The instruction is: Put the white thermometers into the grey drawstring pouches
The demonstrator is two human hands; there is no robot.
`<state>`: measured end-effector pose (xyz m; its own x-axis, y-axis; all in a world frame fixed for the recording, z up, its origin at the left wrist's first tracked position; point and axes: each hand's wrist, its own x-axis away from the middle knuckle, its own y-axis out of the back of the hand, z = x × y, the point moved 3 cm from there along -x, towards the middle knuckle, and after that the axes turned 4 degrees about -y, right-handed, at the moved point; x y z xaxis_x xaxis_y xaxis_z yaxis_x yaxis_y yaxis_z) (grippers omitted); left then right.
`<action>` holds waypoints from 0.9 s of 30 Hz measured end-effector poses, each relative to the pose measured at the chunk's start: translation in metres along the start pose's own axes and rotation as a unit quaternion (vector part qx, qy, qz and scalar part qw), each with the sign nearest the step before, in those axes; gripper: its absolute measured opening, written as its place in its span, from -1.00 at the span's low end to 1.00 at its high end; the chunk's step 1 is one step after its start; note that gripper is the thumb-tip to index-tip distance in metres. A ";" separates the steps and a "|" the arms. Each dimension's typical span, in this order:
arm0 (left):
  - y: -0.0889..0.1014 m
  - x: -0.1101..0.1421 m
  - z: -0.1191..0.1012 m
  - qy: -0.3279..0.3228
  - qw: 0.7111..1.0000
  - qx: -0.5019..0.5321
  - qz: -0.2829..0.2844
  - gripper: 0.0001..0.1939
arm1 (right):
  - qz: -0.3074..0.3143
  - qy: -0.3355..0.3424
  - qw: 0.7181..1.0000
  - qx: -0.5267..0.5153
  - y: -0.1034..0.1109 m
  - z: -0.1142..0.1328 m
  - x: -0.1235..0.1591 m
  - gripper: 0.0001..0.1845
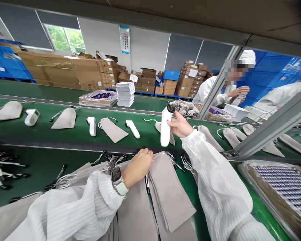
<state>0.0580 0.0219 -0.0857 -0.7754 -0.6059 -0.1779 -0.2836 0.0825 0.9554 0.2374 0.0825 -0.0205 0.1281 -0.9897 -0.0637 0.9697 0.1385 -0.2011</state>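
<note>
Your right hand [181, 125] pinches white thermometer [165, 129] upright; left hand [138, 167] on gray pouches [169, 190], fingers curled, pinch unclear.

We note a pale grey wall [150, 43] at 12 o'clock, bearing a blue-and-white banner [125, 39]. At 11, daylight and green foliage show through a window [65, 37] beside a dark panel [22, 25]. Brown cartons [52, 68] line 10 to 1; blue crates [7, 65] stand at 10. We observe long green work surfaces [47, 137] crossing below, and a slanted metal strut [222, 82] at 1.
</note>
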 end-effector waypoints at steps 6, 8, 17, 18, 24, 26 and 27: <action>0.004 -0.002 -0.005 -0.009 1.000 -0.011 0.010 -0.76 | 0.025 -0.039 0.999 -0.002 -0.013 -0.017 -0.001 -0.33; 0.007 -0.001 -0.008 -0.009 1.000 -0.003 0.002 -0.77 | 0.031 -0.046 0.998 0.002 -0.016 -0.020 -0.002 -0.34; 0.012 -0.001 -0.010 -0.003 0.996 0.087 -0.028 -0.78 | 0.041 -0.096 0.994 0.011 -0.021 -0.018 0.003 -0.30; 0.013 -0.002 -0.011 -0.001 0.995 0.094 -0.036 -0.78 | 0.039 -0.103 0.994 0.020 -0.021 -0.018 0.003 -0.28; 0.022 -0.002 -0.015 0.018 0.988 0.121 -0.097 -0.77 | 0.041 -0.097 0.994 0.033 -0.024 -0.016 0.005 -0.19; 0.026 -0.002 -0.012 0.028 0.979 0.143 -0.140 -0.77 | 0.060 -0.122 0.990 0.027 -0.027 -0.016 0.007 -0.31; 0.029 -0.002 -0.009 0.034 0.973 0.154 -0.167 -0.78 | 0.083 -0.141 0.986 0.033 -0.029 -0.017 0.008 -0.42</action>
<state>0.0562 0.0181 -0.0552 -0.5742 -0.6897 -0.4411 -0.6778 0.0983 0.7286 0.2068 0.0708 -0.0322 0.3308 -0.9252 0.1861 0.9405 0.3069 -0.1461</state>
